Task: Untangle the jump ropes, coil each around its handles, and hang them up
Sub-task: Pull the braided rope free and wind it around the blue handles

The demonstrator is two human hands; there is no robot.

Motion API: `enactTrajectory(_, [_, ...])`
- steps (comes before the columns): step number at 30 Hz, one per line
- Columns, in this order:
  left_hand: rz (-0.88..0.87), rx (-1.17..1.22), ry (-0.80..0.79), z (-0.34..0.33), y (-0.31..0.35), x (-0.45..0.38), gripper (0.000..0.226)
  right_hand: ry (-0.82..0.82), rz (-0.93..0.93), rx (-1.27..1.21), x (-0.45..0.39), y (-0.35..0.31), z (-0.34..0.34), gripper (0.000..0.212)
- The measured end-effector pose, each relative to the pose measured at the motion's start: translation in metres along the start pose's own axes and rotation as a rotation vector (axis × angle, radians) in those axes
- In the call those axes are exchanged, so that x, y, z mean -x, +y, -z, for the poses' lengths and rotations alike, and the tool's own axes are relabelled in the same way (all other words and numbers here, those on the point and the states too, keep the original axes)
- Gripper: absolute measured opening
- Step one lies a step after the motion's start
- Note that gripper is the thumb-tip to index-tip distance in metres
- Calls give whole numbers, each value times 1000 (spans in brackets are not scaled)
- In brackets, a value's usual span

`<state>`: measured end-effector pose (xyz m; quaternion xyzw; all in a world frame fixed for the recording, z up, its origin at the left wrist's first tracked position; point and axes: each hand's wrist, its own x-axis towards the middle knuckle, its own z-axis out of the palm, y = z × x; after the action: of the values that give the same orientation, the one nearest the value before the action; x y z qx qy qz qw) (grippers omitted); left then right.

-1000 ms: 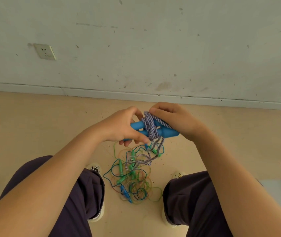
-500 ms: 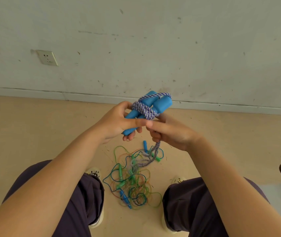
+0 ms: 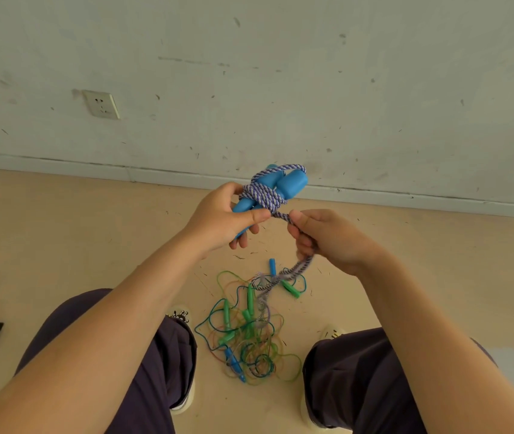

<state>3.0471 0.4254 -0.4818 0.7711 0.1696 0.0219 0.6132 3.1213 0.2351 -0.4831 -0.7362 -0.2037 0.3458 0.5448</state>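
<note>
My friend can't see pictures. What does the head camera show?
The left hand holds two blue handles wrapped in purple-white rope; the right hand pulls its loose end. More tangled ropes lie on the floor.

Blue handles point(image 3: 284, 187): smooth, matt plastic or foam, which cannot be told. Purple-white rope point(image 3: 263, 195): braided cord, coarse weave. Thin cords in floor tangle point(image 3: 249, 333): glossy plastic. Floor point(image 3: 61, 230): matt, scuffed. Wall point(image 3: 280, 73): matt paint, marked.

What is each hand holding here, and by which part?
The left hand grips the pair of blue foam handles near their lower ends. The right hand grips the purple-and-white braided rope just past the coil.
</note>
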Motion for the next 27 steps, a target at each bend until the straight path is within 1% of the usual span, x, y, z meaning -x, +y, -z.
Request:
enactTrajectory(1, [-8, -42, 23, -1, -1, -1, 39, -5, -26, -33, 1, -2, -1, 40])
enactTrajectory(3, [-16, -117, 54, -5, -3, -3, 40, 8, -50, -17, 3, -3, -2, 42])
enactTrajectory(6, [-21, -211, 62, -7, -6, -4, 41, 34, -22, -29, 5, -7, -2, 43])
enactTrajectory(9, [1, -223, 17, -6, -6, -4, 48, 49, 44, -116, 8, -12, 5, 38])
enactTrajectory(11, [16, -208, -37, -5, -6, -2, 52, 103, 78, -108, 6, -12, 8, 33])
enactTrajectory(13, [33, -208, -88, -5, -5, 0, 55, 211, 133, -3, 3, -8, 10, 28])
enactTrajectory(15, [40, -238, -140, -3, -5, 2, 52, 323, 213, 176, 0, -7, 11, 23])
enactTrajectory(17, [40, -289, -196, -4, -4, 4, 50, 390, 305, 308, -2, -8, 10, 14])
enactTrajectory(19, [37, -344, -241, -6, -2, 7, 50, 443, 381, 434, -5, -7, 6, 13])
enactTrajectory(20, [36, -368, -257, -7, -1, 8, 50, 446, 406, 480, -7, -5, 5, 14])
enactTrajectory(22, [32, -440, -285, -9, 0, 9, 55, 383, 395, 506, -11, 1, 1, 15])
enactTrajectory(25, [10, -572, -303, -8, 0, 9, 61, 238, 289, 331, -10, 2, 0, 23])
enactTrajectory(27, [0, -603, -310, -9, 0, 10, 65, 204, 262, 294, -7, 2, 1, 25])
